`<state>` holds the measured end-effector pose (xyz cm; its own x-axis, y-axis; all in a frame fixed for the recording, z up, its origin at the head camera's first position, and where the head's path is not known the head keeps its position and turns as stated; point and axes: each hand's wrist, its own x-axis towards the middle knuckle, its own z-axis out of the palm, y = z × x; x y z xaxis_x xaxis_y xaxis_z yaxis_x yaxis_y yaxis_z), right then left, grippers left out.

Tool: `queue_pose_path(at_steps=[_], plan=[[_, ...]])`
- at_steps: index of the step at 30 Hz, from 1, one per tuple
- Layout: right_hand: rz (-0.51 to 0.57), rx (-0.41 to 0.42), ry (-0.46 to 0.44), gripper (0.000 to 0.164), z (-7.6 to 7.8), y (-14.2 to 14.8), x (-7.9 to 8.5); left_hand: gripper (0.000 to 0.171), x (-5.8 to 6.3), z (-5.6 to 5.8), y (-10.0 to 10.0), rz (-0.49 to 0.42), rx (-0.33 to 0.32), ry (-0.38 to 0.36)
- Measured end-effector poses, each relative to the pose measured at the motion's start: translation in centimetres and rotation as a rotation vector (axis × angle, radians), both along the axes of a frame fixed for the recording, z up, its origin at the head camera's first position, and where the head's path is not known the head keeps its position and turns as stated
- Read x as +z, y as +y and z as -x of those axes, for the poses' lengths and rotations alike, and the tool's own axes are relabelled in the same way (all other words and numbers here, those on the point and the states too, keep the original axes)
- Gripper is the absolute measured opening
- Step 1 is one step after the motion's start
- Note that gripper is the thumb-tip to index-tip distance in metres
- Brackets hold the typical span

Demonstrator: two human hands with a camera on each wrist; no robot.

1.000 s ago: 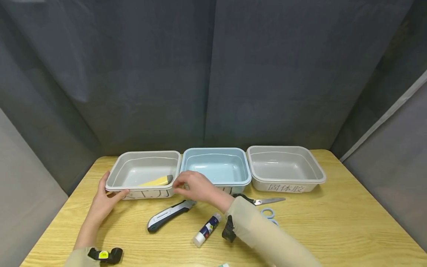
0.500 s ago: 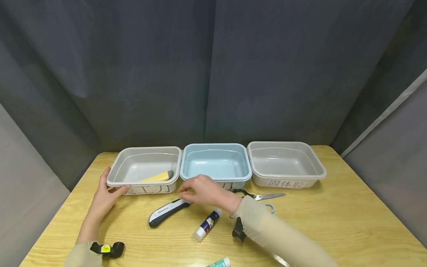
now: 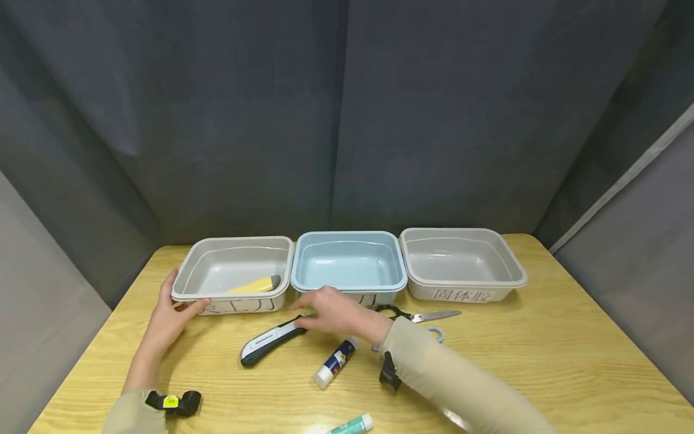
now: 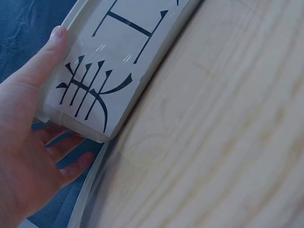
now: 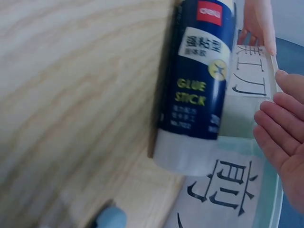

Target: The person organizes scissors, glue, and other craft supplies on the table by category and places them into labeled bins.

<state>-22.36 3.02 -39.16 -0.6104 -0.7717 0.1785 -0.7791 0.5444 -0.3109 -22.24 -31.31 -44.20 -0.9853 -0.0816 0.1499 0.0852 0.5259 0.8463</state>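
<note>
My left hand (image 3: 167, 319) grips the near left corner of the left grey bin (image 3: 234, 243), thumb on its front rim and fingers round the side. In the left wrist view the thumb lies along the rim beside the written label (image 4: 95, 90). A yellow utility knife (image 3: 255, 286) lies inside that bin. My right hand (image 3: 338, 314) reaches over the table, fingers loosely extended and thumb right at the front end of a grey and black utility knife (image 3: 268, 342). In the right wrist view a blue glue stick (image 5: 194, 90) stands out large before the fingers.
A light blue bin (image 3: 349, 234) and another grey bin (image 3: 468, 283) continue the row rightward. Black-handled scissors (image 3: 436, 315) and blue-handled scissors (image 3: 437, 333) lie partly behind the right arm. A green glue stick (image 3: 355, 425) lies at the bottom edge of the head view.
My right hand has moved from the left bin's near right corner down and slightly right, to the front end of the grey and black utility knife. My left hand keeps its grip on the bin.
</note>
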Motion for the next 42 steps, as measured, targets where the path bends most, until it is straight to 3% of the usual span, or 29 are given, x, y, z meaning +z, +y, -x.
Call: queue_pose_path(at_steps=[8, 20, 30, 42], plan=[[-0.051, 0.032, -0.001, 0.039, -0.2, -0.6, -1.3, 0.098, -0.1, 0.1, 0.0, -0.003, 0.006, -0.002], [-0.211, 0.038, -0.040, 0.057, 0.0, -1.0, -2.3, 0.096, -0.2, -0.3, 0.0, 0.011, 0.016, -0.008], [-0.251, -0.003, -0.056, 0.060, 0.0, -1.2, -3.0, 0.099, -0.5, -0.1, 0.3, 0.000, 0.008, -0.017], [-0.230, -0.005, -0.038, 0.056, 0.1, -1.6, -2.9, 0.098, 0.1, -0.2, 0.1, 0.007, 0.016, -0.021]])
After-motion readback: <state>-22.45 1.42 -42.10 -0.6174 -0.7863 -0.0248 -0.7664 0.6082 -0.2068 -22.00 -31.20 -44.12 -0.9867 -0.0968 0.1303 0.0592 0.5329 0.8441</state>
